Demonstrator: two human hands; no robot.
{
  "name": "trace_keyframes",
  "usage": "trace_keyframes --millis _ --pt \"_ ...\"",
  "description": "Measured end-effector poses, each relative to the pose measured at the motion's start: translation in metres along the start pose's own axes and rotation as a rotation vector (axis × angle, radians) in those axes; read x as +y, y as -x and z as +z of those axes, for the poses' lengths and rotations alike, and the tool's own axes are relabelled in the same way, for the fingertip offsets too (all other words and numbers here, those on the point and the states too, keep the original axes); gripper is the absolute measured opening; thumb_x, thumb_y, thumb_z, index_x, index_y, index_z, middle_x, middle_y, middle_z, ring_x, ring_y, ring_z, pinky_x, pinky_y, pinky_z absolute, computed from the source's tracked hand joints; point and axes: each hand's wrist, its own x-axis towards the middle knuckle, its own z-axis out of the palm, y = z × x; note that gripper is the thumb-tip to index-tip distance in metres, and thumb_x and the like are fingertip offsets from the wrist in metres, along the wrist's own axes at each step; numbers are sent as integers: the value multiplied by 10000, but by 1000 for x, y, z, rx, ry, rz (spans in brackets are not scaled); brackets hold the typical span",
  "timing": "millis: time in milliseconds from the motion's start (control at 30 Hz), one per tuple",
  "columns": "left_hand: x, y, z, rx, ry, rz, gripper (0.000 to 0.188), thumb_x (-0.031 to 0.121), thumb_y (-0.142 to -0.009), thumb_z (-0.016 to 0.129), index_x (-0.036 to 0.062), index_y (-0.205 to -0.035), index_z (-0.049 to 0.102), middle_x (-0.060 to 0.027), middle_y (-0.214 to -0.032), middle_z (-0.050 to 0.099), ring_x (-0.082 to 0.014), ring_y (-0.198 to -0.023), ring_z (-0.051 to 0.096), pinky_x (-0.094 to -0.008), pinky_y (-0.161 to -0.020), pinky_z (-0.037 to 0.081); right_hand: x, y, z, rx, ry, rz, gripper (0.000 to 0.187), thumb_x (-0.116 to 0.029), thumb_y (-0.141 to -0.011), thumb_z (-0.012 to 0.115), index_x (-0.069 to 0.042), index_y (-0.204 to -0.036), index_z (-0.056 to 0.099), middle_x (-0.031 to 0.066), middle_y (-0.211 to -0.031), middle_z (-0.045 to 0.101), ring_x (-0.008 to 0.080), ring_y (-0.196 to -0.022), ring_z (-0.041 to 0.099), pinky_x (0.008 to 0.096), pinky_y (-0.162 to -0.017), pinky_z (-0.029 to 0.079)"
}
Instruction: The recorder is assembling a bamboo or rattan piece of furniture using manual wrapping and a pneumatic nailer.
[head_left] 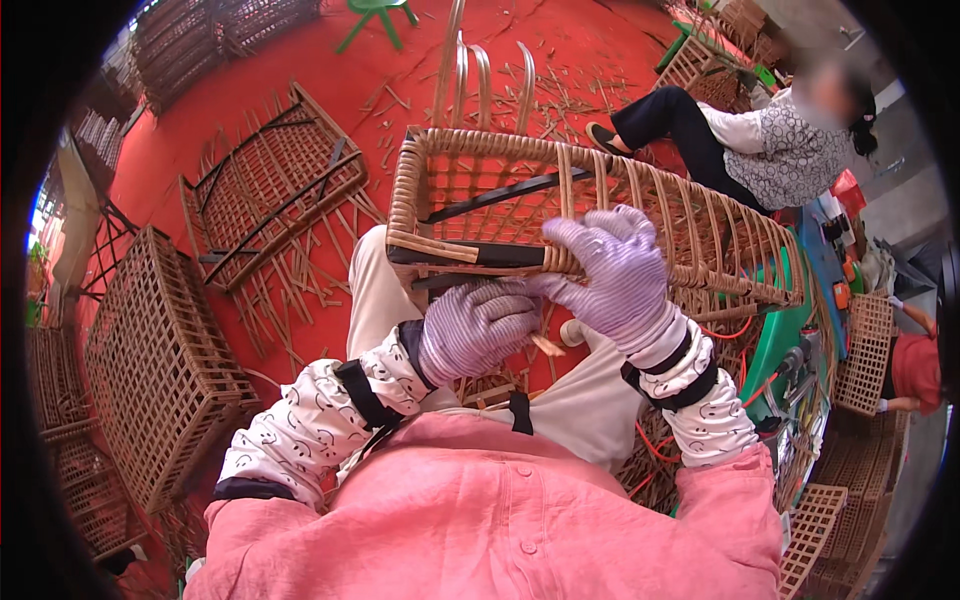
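A brown woven rattan basket [480, 150] lies on its side before me, its black metal frame bar [505, 256] partly wrapped with rattan strip. My right hand [618, 275], in a purple-striped glove, bends its fingers over a rattan strip [565, 195] at the basket's near edge. Just below that edge my left hand [478, 330], gloved alike, is closed, its fingertips meeting my right thumb. Whatever it grips is hidden. Under the hands a pale strip end [547, 346] sticks out. Long loose strips [483, 85] rise from the basket's far side.
On the red floor [400, 40], cut strips lie scattered. A flat woven panel [275, 185] and a large basket [165, 370] are at left. To the far right sits a co-worker [770, 140]. A green stool [770, 330] and red cord [655, 440] lie by my right arm.
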Motion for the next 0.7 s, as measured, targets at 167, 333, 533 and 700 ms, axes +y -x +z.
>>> trace_keyframes --millis 167,333,533,700 --pt "21 -18 -44 -201 153 -71 203 281 -754 683 97 -816 623 -62 -805 635 -278 -784 629 -372 -719 502 5 3 23 108 148 -115 395 -387 -669 700 -112 -900 536 34 -635 527 216 -699 561 443 -992 330" --pt "7 -95 -91 -406 -227 -558 382 412 -877 522 64 -777 643 -119 -745 620 -323 -707 618 -382 -608 486 2 4 22 175 220 -121 404 -351 -644 721 -103 -885 513 21 -607 480 208 -650 546 438 -966 369" --pt "-47 -118 -48 -840 -59 -777 412 425 -875 490 51 -895 660 -118 -783 650 -296 -660 628 -391 -663 497 1 6 28 205 206 -118 417 -339 -638 729 -94 -902 519 29 -626 494 209 -643 548 453 -943 397" --pt "-46 -117 -43 -419 717 -1090 250 230 -781 676 6 -887 641 -51 -796 633 -118 -747 614 -268 -690 511 6 9 29 206 178 -101 444 -347 -626 739 -96 -922 525 29 -640 506 210 -646 551 450 -923 408"
